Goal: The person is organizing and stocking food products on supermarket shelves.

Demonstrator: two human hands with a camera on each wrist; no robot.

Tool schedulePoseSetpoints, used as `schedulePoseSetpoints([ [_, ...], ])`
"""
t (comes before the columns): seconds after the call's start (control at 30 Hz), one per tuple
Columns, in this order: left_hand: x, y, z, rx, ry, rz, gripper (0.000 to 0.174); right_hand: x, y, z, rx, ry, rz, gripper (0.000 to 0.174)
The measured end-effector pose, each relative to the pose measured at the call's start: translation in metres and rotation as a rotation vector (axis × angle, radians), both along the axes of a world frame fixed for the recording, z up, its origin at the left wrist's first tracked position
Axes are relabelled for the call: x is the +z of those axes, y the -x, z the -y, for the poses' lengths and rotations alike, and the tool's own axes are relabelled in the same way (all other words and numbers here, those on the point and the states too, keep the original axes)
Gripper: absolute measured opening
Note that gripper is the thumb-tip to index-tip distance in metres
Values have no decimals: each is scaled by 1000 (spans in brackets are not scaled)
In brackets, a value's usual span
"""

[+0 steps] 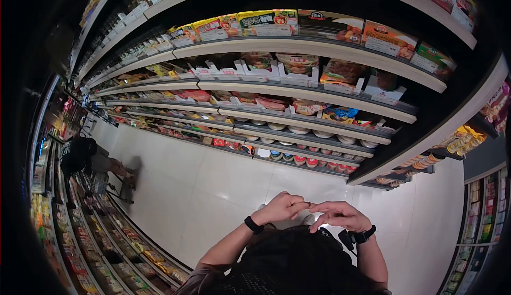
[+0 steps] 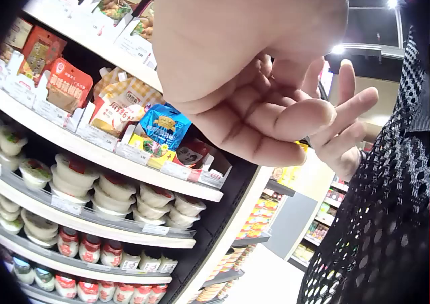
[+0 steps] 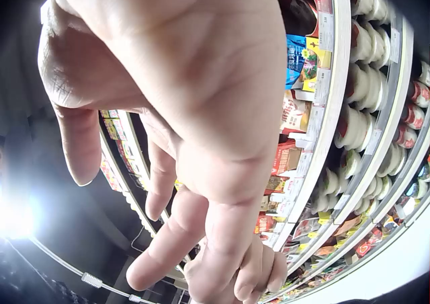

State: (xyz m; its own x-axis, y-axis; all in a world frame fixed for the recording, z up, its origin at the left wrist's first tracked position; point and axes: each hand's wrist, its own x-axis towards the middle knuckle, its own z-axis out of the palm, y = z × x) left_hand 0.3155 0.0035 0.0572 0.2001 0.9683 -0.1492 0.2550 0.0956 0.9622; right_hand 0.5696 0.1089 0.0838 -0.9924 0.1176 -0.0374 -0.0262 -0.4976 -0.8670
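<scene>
In front of the torso, the left hand [image 1: 282, 208] and right hand [image 1: 341, 215] meet at their fingers in the head view. No object shows in either one. The left hand [image 2: 248, 62] has its fingers loosely bent in the left wrist view, with the spread fingers of the right hand [image 2: 342, 132] behind them. From the right wrist, the right hand [image 3: 201, 109] shows relaxed, partly extended fingers, and fingertips of the left hand [image 3: 263, 270] lie close by or against them. Exact contact is partly hidden. Each wrist wears a black band.
Shelves [image 1: 255, 44] of boxed and bagged food curve across the front, with bowls and jars [image 1: 299, 160] lower down. More shelves [image 1: 90, 242] line the left. A person [image 1: 80, 156] stands by a cart at the left. Pale tiled floor [image 1: 213, 188] lies between.
</scene>
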Motion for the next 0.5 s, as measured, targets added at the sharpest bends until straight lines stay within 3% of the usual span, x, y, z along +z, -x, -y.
schedulePoseSetpoints([
  [0.13,-11,13,5,-27,-88,-96,40,-1,17,3,-23,125,-68,54],
  [0.37,-15,58,7,-33,-65,-125,48,1,68,9,-23,41,24,51],
  [0.5,-11,109,5,-124,-100,-140,39,1,113,25,-113,43,53,48],
])
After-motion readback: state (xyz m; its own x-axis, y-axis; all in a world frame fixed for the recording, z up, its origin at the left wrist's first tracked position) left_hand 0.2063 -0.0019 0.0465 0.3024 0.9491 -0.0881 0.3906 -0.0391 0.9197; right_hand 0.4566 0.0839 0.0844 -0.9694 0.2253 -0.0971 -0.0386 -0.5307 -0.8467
